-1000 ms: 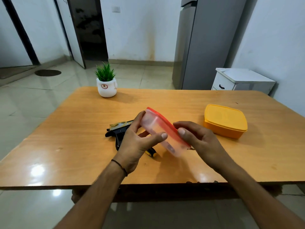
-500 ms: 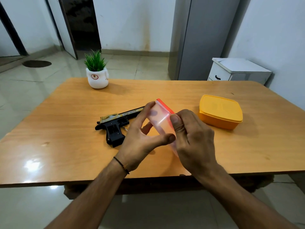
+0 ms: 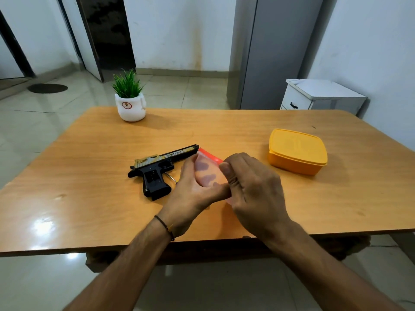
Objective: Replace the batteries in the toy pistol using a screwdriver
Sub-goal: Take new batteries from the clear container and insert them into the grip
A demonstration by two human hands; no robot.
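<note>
A black and gold toy pistol (image 3: 157,170) lies on its side on the wooden table (image 3: 89,176), muzzle pointing right. A thin screwdriver shaft (image 3: 170,176) pokes out from behind its grip; its handle is hidden by my left hand. I hold a small translucent box with a red lid (image 3: 207,169) above the table. My left hand (image 3: 193,189) grips its left side, fingers behind it. My right hand (image 3: 251,189) grips its right side, thumb up at the lid's edge. What the box holds cannot be made out.
A closed yellow plastic container (image 3: 296,151) stands to the right on the table. A white pot with a green plant (image 3: 130,102) sits at the far left edge. Beyond the table stand a grey refrigerator (image 3: 269,52) and a white cabinet (image 3: 321,95).
The box has been turned more upright and my right hand has closed round its right side, thumb at the lid. The pistol has come into fuller view as my left hand shifted right.
</note>
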